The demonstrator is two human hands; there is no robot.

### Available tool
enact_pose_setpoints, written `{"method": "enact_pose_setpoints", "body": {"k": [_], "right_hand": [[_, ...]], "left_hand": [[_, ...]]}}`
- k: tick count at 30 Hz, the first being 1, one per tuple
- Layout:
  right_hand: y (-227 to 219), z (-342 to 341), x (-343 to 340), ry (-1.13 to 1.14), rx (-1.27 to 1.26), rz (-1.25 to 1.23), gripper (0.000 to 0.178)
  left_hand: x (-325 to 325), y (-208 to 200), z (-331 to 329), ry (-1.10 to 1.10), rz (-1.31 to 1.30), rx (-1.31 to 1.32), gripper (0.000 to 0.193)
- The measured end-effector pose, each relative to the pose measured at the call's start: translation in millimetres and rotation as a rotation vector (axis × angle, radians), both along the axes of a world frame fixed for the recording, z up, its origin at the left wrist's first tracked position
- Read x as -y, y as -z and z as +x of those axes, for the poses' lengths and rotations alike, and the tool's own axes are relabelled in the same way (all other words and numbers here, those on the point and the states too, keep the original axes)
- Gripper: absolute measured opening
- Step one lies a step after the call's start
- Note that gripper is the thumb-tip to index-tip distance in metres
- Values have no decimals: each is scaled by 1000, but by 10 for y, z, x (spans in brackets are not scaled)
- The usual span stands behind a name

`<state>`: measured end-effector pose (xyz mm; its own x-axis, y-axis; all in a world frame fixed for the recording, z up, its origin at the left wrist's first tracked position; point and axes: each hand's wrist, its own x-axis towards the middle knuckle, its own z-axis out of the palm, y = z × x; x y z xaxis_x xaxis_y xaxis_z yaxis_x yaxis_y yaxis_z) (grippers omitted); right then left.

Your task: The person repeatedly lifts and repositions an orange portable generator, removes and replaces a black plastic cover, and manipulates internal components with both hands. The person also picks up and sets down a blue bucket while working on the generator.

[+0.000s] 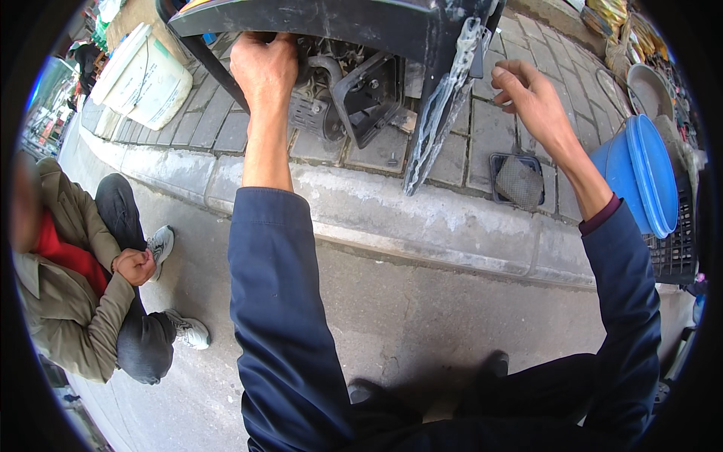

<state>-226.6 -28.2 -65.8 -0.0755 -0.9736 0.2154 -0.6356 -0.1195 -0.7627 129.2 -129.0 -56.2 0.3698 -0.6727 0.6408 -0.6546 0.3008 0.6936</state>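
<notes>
A machine with a black frame (pixel 316 32) stands on the paving in front of me, and its metal engine parts (pixel 369 94) show underneath. My left hand (pixel 263 66) reaches under the frame's top edge with curled fingers. Whatever they grip is hidden there. To the right of the frame, my right hand (pixel 531 94) hangs in the air, holding nothing, its fingers loosely bent and apart. Crumpled clear plastic (pixel 444 105) hangs along the frame's right leg. Below my right hand, a small black tray (pixel 495 162) lies on the paving with a grey mesh-like pad (pixel 520 182) in it.
A blue bucket (pixel 640 173) and a black crate (pixel 674 248) stand at the right, near a grey basin (pixel 649 90). A white bucket (pixel 147 79) stands at the back left. The kerb (pixel 422 218) runs across. Another person (pixel 83 286) crouches at the left.
</notes>
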Motion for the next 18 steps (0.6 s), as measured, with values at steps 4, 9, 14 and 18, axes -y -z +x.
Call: {"method": "enact_pose_setpoints", "body": {"k": [4,9,14,18], "right_hand": [[1,123,78,17,35,-50,61],[15,245,199,23,19,-3,68],[-13,411,263,43,99,-26,63],[-27,393,264,-111,476,92,35]], "left_hand": [[-78,20,-64,50,-30,-44,48],[-123,-10,-101,39,-14,-73,46],[-54,8,-48,28,38,-65,42],[-24,32,-49,70,-17,-83,42]]}}
